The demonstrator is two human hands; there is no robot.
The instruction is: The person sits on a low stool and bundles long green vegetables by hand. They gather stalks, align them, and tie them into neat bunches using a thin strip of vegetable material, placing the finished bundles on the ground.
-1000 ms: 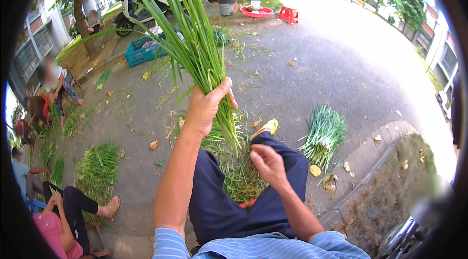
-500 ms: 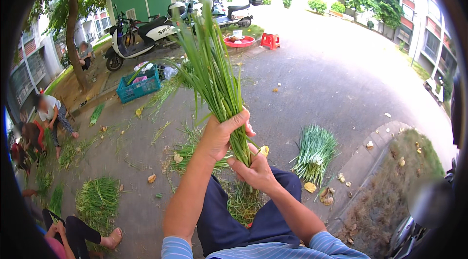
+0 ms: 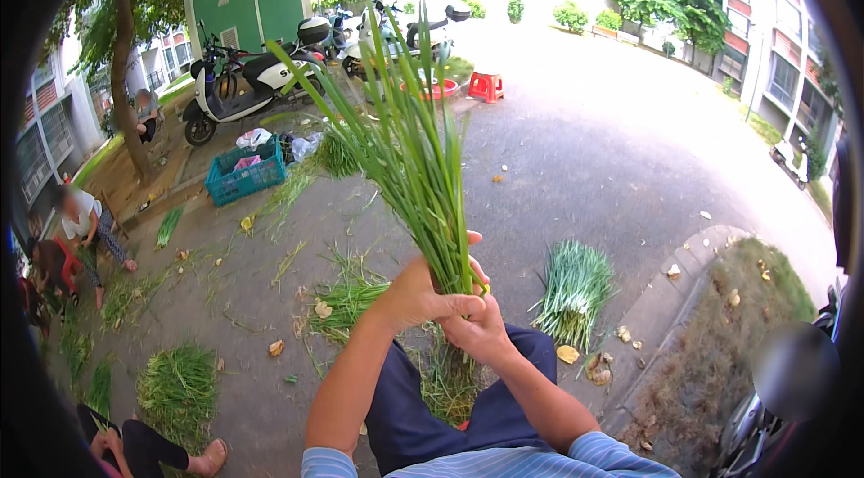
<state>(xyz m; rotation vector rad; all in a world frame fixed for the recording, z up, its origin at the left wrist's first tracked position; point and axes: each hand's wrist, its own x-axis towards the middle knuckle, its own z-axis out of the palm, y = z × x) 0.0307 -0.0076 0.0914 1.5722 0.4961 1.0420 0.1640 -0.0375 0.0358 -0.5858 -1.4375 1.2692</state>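
Observation:
A bunch of long, flat green leaves that look like Chinese chives [image 3: 416, 174] stands upright in front of me, its tips fanned out toward the far side. My left hand [image 3: 418, 298] is wrapped round its lower part, thumb pointing right. Just below and touching it, my right hand [image 3: 481, 331] is closed on the base of the same bunch; the stem ends are mostly hidden by my fingers. Trimmed leaves [image 3: 444, 383] lie on the ground between my knees. Beyond my left forearm is a loose heap of chives [image 3: 346, 305].
A neat, white-stemmed pile of chives [image 3: 573, 291] lies to my right, near the kerb [image 3: 661, 316]. At left are another heap [image 3: 180, 392] and several seated people. Farther off stand a teal crate [image 3: 245, 174], parked scooters [image 3: 256, 86] and a red stool [image 3: 486, 88].
My left hand has moved down the bunch and now meets my right hand. The bunch sits lower, with its leaf tips spread wider.

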